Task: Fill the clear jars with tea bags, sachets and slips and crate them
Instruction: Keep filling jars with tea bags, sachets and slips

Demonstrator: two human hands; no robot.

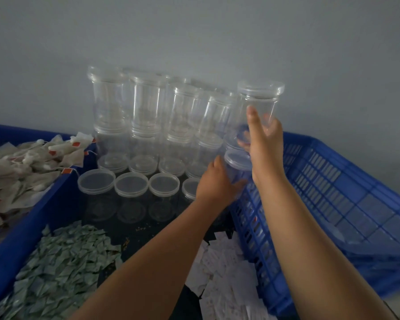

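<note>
Clear lidded jars (146, 107) stand stacked two high against the wall, with a front row of single jars (129, 183). My right hand (263, 137) grips an empty lidded jar (259, 100), lifted at the right end of the stack. My left hand (214, 181) holds another clear jar (237, 165) lower down, beside the blue crate (333, 181). Tea bags (21, 162) fill a blue bin (28, 227) at left. Green sachets (62, 262) lie in a heap at lower left. White slips (224, 273) are piled at lower centre.
The blue slatted crate at the right holds no jars that I can see. A grey wall (194, 31) stands right behind the jar stack. The dark table surface (134, 229) shows between the jars and the piles, with a few crumbs.
</note>
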